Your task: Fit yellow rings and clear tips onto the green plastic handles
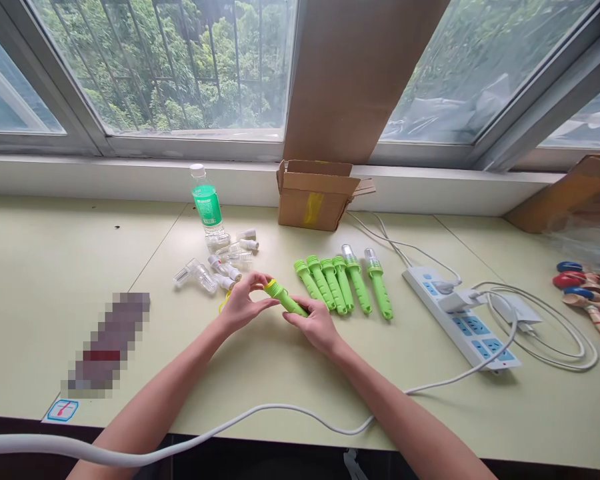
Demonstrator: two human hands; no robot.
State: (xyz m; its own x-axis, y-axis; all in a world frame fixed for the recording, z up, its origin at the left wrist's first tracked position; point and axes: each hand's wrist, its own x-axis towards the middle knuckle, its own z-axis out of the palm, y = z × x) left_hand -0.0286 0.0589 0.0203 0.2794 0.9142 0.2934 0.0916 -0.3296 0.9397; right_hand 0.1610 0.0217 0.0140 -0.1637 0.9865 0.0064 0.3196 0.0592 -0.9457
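My right hand (317,323) grips a green flashlight-like handle (291,301), tilted with its upper end toward my left hand (245,303). Around that upper end sits a yellow ring (271,285). The left fingers and thumb curve about this end, at the ring. Beside the left hand, partly hidden by it, shows another bit of yellow (223,304). Several green handles (333,283) lie in a row to the right; two of them, including the rightmost handle (380,287), carry clear caps. Clear ribbed caps and white-ended clear parts (200,275) lie in a loose pile at left.
Behind the pile stands a bottle with a green label (207,205). An open cardboard box (310,200) is by the window sill. At right lie a power strip (460,317), coiled cables and wooden toys (587,287). A white cable (280,407) crosses the front, over my forearms.
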